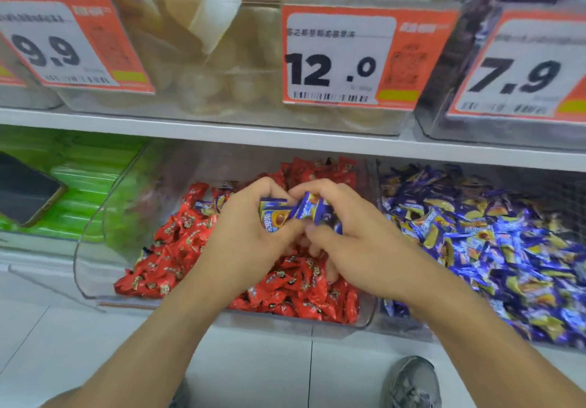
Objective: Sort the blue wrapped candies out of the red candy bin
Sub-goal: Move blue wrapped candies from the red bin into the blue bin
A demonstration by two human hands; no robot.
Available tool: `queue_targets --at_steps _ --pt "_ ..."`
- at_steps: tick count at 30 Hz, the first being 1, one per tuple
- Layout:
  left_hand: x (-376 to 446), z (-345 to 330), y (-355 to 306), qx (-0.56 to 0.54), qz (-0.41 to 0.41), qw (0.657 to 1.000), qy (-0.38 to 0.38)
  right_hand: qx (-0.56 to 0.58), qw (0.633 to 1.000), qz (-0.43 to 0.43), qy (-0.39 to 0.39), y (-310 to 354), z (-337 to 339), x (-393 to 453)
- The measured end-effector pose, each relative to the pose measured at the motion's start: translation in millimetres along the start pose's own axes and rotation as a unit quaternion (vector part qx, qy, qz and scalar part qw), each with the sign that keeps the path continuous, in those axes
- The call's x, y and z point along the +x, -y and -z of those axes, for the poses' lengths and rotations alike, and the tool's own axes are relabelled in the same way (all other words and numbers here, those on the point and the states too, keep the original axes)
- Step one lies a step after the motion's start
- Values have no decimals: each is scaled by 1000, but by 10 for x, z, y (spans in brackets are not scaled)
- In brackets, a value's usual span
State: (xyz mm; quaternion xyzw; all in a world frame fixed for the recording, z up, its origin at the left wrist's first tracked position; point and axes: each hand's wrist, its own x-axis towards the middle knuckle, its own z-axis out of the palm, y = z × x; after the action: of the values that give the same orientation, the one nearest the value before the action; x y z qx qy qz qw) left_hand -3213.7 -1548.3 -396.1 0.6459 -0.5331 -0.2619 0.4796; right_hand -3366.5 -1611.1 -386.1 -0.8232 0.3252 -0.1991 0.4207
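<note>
A clear bin (95, 249) in the middle of the lower shelf holds a heap of red wrapped candies (177, 249). Both hands hover over it, close together. My left hand (247, 233) grips a blue wrapped candy (272, 217) in curled fingers. My right hand (355, 236) grips more blue wrapped candies (312, 209), and the two bunches touch between the hands. One more blue candy (206, 207) lies among the red ones just left of my left hand. What lies under the hands is hidden.
To the right, a clear bin is heaped with blue wrapped candies (491, 242). On the left a phone (25, 188) lies on green packets (82, 172). The shelf above carries bins with price tags (342, 58). A shoe (412, 382) stands on the tiled floor.
</note>
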Motion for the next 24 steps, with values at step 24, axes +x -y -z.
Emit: queue_targets --at_steps 24 --pt "143 -327 -54 297 -139 944 39 32 934 -109 -339 -560 911 -486"
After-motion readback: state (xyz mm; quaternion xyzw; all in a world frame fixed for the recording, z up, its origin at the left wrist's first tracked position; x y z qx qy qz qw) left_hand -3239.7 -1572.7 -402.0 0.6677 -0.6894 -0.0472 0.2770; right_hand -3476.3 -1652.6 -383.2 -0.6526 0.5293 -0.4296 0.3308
